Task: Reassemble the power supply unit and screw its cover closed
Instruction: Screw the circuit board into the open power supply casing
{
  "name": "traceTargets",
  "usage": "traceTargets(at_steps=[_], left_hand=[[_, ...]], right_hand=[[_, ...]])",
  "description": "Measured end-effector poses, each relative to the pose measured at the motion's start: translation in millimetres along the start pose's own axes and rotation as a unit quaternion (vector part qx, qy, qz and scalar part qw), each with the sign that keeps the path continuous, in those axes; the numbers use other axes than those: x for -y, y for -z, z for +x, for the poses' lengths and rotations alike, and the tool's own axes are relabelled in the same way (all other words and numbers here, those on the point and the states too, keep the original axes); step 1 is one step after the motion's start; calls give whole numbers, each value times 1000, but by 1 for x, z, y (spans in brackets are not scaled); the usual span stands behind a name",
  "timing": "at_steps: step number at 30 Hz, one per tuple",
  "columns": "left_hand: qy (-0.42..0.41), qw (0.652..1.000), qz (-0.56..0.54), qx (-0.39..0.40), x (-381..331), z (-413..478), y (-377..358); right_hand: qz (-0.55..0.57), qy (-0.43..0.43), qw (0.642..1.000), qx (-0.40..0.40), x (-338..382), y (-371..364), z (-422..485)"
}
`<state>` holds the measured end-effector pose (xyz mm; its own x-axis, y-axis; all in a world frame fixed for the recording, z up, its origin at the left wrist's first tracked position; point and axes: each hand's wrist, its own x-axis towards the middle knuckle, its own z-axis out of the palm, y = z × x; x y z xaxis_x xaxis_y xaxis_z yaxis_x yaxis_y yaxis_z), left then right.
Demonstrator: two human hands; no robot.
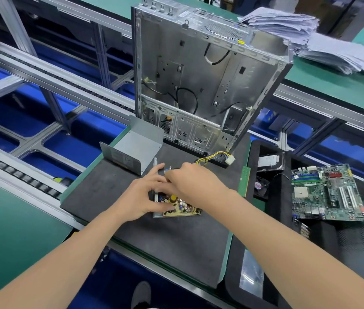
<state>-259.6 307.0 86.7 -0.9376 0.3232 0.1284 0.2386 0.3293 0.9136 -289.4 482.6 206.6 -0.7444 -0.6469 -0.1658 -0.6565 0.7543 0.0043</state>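
Chassis (pixel 198 74) stands upright at the far end of the black mat (pixel 165 246), gutted, and isn't part of this step. Motherboard (pixel 328 192) is parked off to the right, well apart.

PSU cover (pixel 136 148) is off. It lies open side up on the mat's far left, just beside the work and not touching it.

PSU base (pixel 157 216) sits mid-mat with the circuit board (pixel 183 208) in it. The board's near corner looks seated; the far end is hidden under the hands. Cable harness (pixel 212 158) trails out to the far right, its white plug loose on the mat.

Left hand (pixel 142 197) clasps the base from its left side, with the thumb down by the board. Right hand (pixel 193 181) is curled over the board's far end; can't tell whether it pinches anything.

My read is early stage, with the board being seated or fastened. Still to do: route the harness, fit the cover, drive the screws. No screws or driver visible.
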Motion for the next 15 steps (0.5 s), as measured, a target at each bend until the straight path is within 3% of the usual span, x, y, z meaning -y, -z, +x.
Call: traceTargets(at_steps=[4, 8, 11, 15], left_hand=[[26, 999, 10, -16, 3, 0, -1], [-5, 1000, 27, -3, 5, 1, 0], [-10, 1000, 19, 6, 4, 0, 3], [1, 1000, 8, 7, 2, -1, 0]], right_hand=[[-15, -34, 998, -44, 7, -9, -2], [43, 74, 995, -46, 4, 1, -12], [39, 174, 984, 25, -7, 8, -16], [34, 120, 992, 27, -10, 5, -13]])
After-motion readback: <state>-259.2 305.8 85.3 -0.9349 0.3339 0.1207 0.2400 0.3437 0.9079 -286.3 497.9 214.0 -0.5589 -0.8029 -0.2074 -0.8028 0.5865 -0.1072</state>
